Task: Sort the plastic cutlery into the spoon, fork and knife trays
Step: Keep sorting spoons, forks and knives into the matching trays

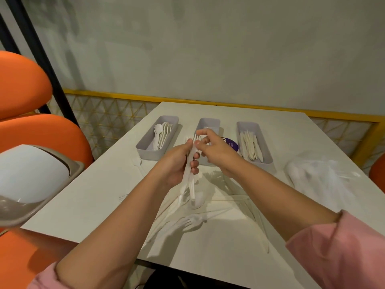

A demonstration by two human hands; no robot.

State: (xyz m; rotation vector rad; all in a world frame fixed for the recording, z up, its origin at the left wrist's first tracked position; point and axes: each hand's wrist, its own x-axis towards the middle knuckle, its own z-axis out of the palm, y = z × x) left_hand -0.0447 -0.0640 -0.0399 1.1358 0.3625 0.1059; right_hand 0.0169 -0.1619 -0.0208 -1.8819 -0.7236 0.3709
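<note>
While the left hand (177,163) clenches a bundle of white plastic cutlery (190,178) by its middle, tilted above the white table (104,184), the right hand (216,151) pinches the bundle's top end, where fork tines show. Just beyond the grip stand three grey rectangular trays: the left tray (145,151) with spoons, the middle tray (209,123) half hidden by the hands, the right tray (268,161) with knives. Loose white cutlery (183,224) lies beneath the grip, and a clear plastic bag (318,178) sits well to its right.
</note>
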